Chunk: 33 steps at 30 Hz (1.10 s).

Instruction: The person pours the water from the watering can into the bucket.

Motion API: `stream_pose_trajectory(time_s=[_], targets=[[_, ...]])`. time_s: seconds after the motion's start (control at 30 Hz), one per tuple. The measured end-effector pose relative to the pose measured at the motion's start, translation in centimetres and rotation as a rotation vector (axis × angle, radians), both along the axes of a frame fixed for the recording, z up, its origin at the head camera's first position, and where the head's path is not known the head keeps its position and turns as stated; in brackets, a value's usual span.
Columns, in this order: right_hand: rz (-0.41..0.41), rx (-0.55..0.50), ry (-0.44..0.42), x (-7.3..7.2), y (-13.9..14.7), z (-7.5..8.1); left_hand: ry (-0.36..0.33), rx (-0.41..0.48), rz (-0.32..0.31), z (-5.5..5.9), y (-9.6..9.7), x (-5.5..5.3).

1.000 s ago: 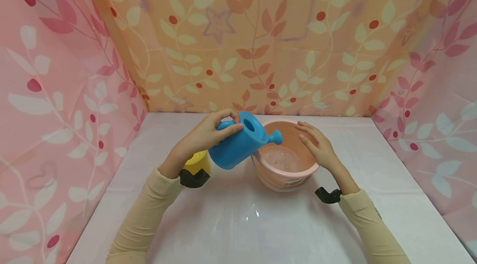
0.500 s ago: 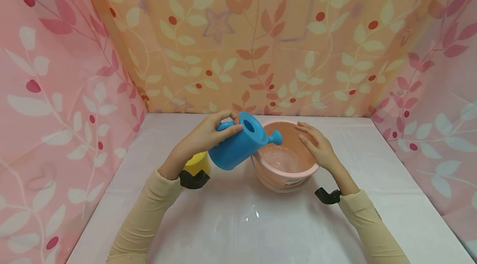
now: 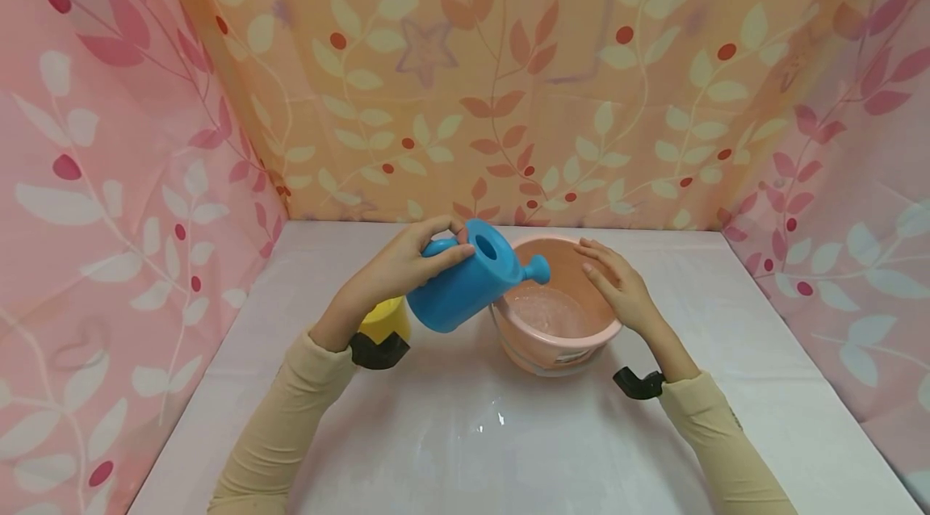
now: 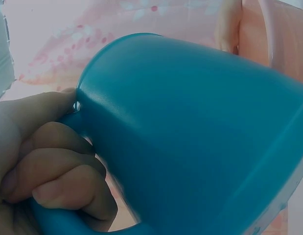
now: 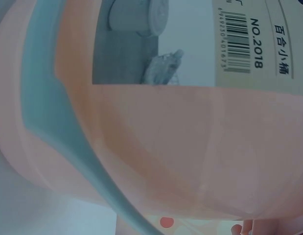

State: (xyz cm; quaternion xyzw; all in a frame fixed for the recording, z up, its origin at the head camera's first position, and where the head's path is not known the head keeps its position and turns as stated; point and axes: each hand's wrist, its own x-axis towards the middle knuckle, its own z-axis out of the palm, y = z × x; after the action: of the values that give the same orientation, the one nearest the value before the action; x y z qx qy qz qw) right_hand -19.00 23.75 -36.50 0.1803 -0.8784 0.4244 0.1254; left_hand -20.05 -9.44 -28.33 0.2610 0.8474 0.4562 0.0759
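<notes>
My left hand [image 3: 395,261] grips a blue watering can [image 3: 461,289] by its handle. In the left wrist view, fingers [image 4: 68,181] curl round that handle while the thumb lies against the can's body. The can tilts right, its sprinkler head [image 3: 536,268] over the near left part of a pink bucket [image 3: 519,345]. Shallow water [image 3: 548,311] with ripples covers the bucket's bottom. On the bucket's right rim rests my right hand [image 3: 621,289], its fingers fairly straight. The right wrist view shows the bucket's outer wall, a printed label [image 5: 234,44] and a pale handle strap [image 5: 48,98].
Behind my left wrist stands a yellow container [image 3: 385,320], partly hidden. Small wet spots [image 3: 491,418] glisten on the white tabletop [image 3: 552,458] in front of the bucket. Leaf-patterned cloth [image 3: 436,95] hangs along the back and both sides.
Both hands, the watering can and the bucket keep their places. Only the ripples on the water in the bucket look different.
</notes>
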Motion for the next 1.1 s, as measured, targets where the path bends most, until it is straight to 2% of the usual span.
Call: stream_pose_trajectory(time_s=[0.4,0.7,1.1], targets=[[-0.001,0.004,-0.01,-0.2,0.1,-0.3,0.008,0.004,0.001,0.1,0.1,0.2],[-0.008,0.012,0.008,-2.2,1.8,-3.1,0.015,0.003,0.001,0.1,0.1,0.2],[-0.001,0.02,0.012,-2.2,2.0,-3.0,0.022,0.007,-0.01,0.1,0.2,0.1]])
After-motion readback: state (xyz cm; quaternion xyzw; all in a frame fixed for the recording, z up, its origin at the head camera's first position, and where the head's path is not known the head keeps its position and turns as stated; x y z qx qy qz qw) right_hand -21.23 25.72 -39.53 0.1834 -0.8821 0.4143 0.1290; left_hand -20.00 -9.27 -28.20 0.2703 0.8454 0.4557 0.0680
